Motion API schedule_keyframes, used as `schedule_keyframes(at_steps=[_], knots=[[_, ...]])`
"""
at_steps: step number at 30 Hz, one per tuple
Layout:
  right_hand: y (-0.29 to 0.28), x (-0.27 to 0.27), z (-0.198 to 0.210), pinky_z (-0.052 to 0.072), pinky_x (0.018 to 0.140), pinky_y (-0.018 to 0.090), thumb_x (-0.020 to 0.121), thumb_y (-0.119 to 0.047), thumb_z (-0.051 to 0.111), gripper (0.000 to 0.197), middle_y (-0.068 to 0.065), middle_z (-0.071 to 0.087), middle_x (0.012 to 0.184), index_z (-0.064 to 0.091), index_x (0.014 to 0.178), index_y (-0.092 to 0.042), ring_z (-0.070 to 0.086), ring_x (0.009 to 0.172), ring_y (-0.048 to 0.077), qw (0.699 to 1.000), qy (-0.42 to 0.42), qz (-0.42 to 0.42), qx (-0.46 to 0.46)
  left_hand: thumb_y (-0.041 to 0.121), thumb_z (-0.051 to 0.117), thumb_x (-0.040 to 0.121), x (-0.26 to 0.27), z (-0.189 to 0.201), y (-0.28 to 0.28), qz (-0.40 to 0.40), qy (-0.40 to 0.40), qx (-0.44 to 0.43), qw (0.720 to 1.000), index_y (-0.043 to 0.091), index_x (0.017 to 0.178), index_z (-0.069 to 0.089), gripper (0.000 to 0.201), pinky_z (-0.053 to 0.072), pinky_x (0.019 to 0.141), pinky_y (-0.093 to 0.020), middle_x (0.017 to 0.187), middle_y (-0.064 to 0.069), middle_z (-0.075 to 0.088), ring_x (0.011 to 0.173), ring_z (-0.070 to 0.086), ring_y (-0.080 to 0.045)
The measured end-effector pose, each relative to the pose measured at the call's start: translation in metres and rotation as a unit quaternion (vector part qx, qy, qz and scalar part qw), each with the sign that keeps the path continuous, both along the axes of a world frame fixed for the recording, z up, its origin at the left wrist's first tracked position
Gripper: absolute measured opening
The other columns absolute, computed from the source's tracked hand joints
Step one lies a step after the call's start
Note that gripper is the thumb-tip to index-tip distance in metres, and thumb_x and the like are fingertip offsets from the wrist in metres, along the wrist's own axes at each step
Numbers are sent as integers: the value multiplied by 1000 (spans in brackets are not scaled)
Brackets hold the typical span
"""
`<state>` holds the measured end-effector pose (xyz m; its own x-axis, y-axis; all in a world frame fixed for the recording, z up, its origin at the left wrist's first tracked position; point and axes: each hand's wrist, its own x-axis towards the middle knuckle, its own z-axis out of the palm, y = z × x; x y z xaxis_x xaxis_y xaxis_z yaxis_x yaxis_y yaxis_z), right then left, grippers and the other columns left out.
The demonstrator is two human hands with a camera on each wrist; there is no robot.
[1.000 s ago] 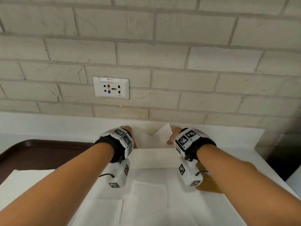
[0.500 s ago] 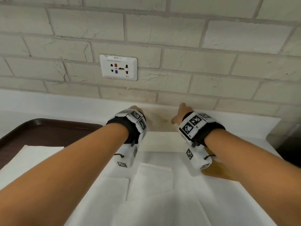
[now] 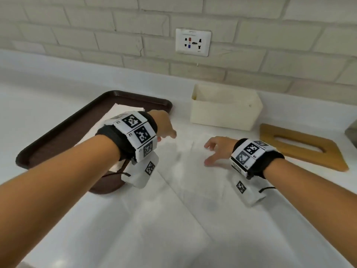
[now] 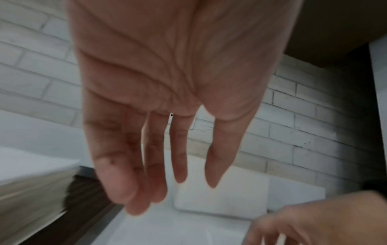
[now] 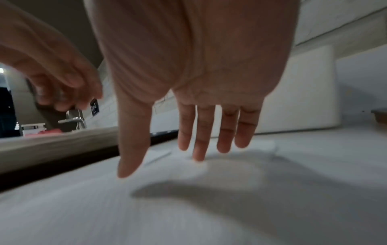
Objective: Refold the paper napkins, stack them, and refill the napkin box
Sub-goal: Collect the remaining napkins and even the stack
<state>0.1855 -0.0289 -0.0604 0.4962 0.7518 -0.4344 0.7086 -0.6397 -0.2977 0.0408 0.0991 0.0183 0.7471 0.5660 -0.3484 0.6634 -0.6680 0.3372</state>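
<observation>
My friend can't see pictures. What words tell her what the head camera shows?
Two open hands, left hand and right hand, reach over white paper napkins spread on a white counter. Behind stand a cream napkin box, a wooden slotted lid, a brown tray and a brick wall.

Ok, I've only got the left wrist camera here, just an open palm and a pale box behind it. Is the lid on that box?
Observer: No. The napkin box is open on top. Its wooden lid lies flat on the counter to the box's right.
Operator: Is the right hand holding anything?
Observer: No. The right hand is empty, fingers straight, just over a flat napkin on the counter.
Operator: Any napkins elsewhere?
Observer: Yes, a second napkin lies on the brown tray, left of the box.
</observation>
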Motion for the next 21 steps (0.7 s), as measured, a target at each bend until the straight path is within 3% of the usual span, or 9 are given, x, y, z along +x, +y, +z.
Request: schedule_keyframes(at_steps=[3, 6, 8, 10, 12, 14, 15, 18, 21], knots=[[-4, -7, -13, 41, 94, 32, 72, -44, 73, 65, -3, 50, 109, 47, 127, -22, 49, 113, 22, 999, -34, -4, -16, 26, 58, 91, -40, -20, -13, -45, 77, -5, 996, 8, 123, 59, 37, 50, 80, -26, 101, -5, 63, 80, 59, -17], [-6, -6, -13, 39, 83, 27, 74, -46, 70, 59, -7, 55, 93, 52, 123, -18, 51, 98, 20, 998, -52, 11, -43, 27, 61, 88, -67, -41, -23, -80, 120, 24, 989, 15, 132, 47, 48, 43, 97, -30, 129, -4, 55, 114, 54, -21], [-11, -3, -13, 40, 90, 29, 77, -49, 66, 65, 0, 59, 116, 49, 131, -18, 53, 110, 23, 995, -78, 14, -61, 29, 63, 87, -77, -52, -30, -72, 130, 32, 988, 13, 139, 35, 61, 43, 100, -34, 133, -7, 51, 121, 50, -24], [-19, -3, -12, 37, 102, 33, 80, -49, 62, 69, 6, 47, 139, 41, 139, -18, 44, 127, 25, 992, -102, 4, -73, 33, 66, 84, -80, -61, -35, -66, 143, 42, 987, 9, 142, 26, 75, 45, 97, -36, 133, -11, 50, 120, 51, -27], [-29, -2, -6, 39, 98, 31, 84, -43, 61, 65, 11, 45, 141, 42, 138, -12, 46, 124, 27, 993, -95, -10, -68, 38, 71, 79, -82, -68, -39, -56, 156, 52, 985, 8, 143, 24, 84, 47, 95, -38, 132, -12, 50, 118, 53, -29], [-42, 3, 6, 45, 75, 24, 87, -34, 60, 50, 13, 55, 129, 51, 128, -6, 56, 97, 23, 998, -45, -47, -13, 40, 74, 75, -83, -71, -38, -36, 161, 50, 985, 7, 142, 25, 89, 46, 97, -40, 133, -13, 50, 119, 52, -30], [-50, 5, 13, 44, 72, 23, 87, -32, 61, 45, 11, 58, 121, 55, 123, -5, 56, 89, 20, 997, -7, -77, 27, 41, 74, 74, -83, -72, -38, -27, 162, 46, 985, 6, 142, 26, 90, 45, 98, -40, 134, -13, 49, 121, 51, -30], [-72, 17, 23, 43, 101, 38, 87, -25, 62, 40, 7, 59, 120, 57, 121, -6, 58, 110, 28, 958, 160, -197, 133, 44, 72, 76, -83, -70, -36, -20, 177, 44, 983, 2, 137, 35, 83, 44, 98, -35, 135, -12, 48, 122, 50, -28], [-77, 20, 19, 46, 97, 39, 90, -15, 57, 36, 16, 55, 129, 54, 122, 0, 53, 120, 33, 885, 249, -304, 249, 50, 68, 77, -80, -68, -34, -36, 194, 57, 979, -1, 125, 50, 72, 45, 93, -32, 115, -12, 57, 115, 54, -27]])
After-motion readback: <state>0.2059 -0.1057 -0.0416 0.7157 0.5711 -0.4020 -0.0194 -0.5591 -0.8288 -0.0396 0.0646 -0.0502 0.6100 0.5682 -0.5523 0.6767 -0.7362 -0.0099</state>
